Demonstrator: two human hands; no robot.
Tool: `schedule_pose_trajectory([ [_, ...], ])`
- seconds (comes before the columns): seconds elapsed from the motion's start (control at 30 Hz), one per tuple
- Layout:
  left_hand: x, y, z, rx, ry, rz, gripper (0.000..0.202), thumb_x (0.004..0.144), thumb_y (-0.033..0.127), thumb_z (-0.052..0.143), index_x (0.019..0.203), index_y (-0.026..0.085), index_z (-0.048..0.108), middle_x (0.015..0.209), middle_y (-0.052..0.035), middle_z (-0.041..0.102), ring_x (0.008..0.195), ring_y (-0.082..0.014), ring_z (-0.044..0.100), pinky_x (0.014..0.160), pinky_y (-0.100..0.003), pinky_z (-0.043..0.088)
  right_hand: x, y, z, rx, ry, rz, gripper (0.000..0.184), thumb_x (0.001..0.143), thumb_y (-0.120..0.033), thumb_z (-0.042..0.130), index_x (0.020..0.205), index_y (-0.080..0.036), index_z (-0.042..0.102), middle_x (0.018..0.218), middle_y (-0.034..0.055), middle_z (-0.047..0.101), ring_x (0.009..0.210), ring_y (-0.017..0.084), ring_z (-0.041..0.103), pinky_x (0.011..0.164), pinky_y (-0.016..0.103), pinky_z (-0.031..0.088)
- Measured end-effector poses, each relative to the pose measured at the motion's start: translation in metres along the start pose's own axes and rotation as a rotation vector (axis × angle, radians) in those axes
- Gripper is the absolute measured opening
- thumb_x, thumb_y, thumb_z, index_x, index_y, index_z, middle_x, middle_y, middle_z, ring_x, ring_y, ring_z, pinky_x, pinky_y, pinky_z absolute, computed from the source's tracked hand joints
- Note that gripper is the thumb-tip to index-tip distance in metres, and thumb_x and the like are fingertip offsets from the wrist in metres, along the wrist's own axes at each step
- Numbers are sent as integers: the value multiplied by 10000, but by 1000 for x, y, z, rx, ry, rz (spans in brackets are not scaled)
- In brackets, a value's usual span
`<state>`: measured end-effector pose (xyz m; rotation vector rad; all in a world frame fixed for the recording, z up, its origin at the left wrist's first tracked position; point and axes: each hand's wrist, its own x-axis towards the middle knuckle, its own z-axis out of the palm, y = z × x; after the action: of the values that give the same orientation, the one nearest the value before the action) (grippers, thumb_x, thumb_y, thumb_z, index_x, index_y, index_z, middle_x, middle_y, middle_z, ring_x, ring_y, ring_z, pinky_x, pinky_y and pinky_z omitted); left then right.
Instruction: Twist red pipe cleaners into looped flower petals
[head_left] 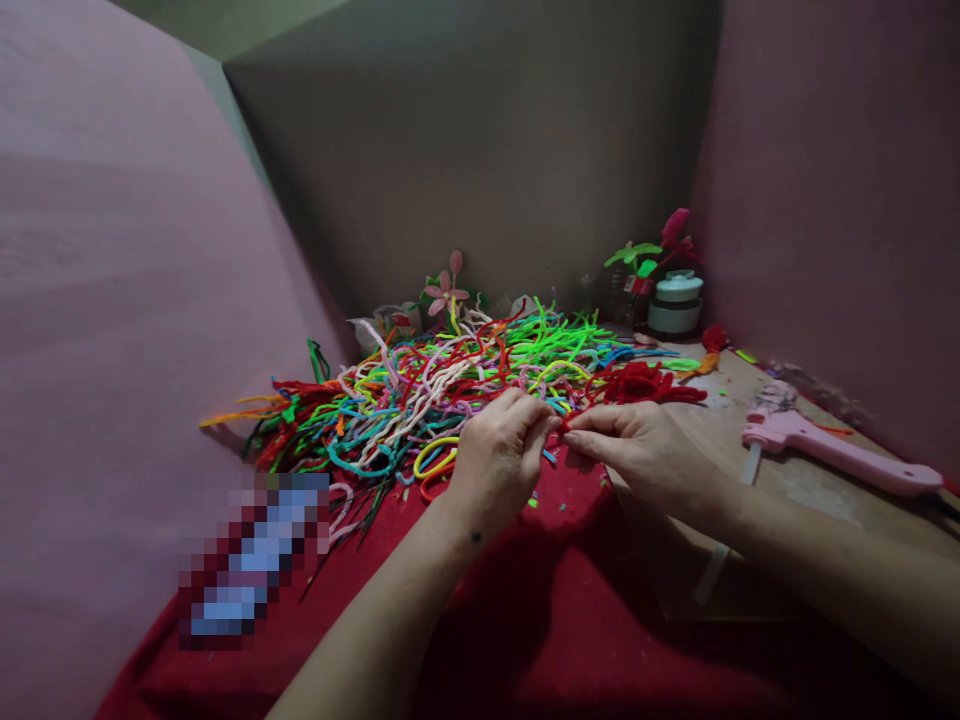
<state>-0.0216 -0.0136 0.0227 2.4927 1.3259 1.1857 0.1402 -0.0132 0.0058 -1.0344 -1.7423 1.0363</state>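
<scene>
My left hand (504, 445) is closed in a pinch in the middle of the view. Facing it, my right hand (649, 450) pinches too, thumb against fingers. Between the fingertips of both hands a small piece of red pipe cleaner (565, 425) shows; most of it is hidden by the fingers. Right behind the hands lies a big tangled heap of pipe cleaners (442, 375) in green, pink, white, yellow, blue and red. A bundle of dark red pipe cleaners (649, 383) rests just beyond my right hand.
A pink hot glue gun (840, 445) lies on a brown board (810, 500) at the right, with a glue stick in it. A lidded jar (675, 300) and pipe-cleaner flowers (446, 295) stand at the back. Red cloth (360, 650) covers the table. Pink-grey walls enclose the sides.
</scene>
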Motion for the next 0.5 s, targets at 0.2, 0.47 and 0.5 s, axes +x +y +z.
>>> schedule_pose_trajectory([
  [0.2,1,6,-3,-586,-155,-394,163,790,274,525,707,143,571,525,26,504,407,-64,418,407,-189,346,-3,-2,4,104,6,15,183,747,-284,565,665,-154,663,627,8,609,594,119,502,573,247,364],
  [0.47,0,3,9,-597,-12,-362,143,793,280,519,742,150,549,580,12,556,476,-100,537,489,-222,449,-1,10,12,434,-135,122,277,773,-350,555,621,-138,651,613,40,611,593,130,521,608,270,380],
  [0.5,0,2,10,-507,22,-305,143,796,276,520,734,152,559,626,2,572,533,-97,544,532,-215,450,-1,12,12,427,-140,120,276,769,-346,561,606,-140,647,602,37,608,588,127,520,609,269,380],
])
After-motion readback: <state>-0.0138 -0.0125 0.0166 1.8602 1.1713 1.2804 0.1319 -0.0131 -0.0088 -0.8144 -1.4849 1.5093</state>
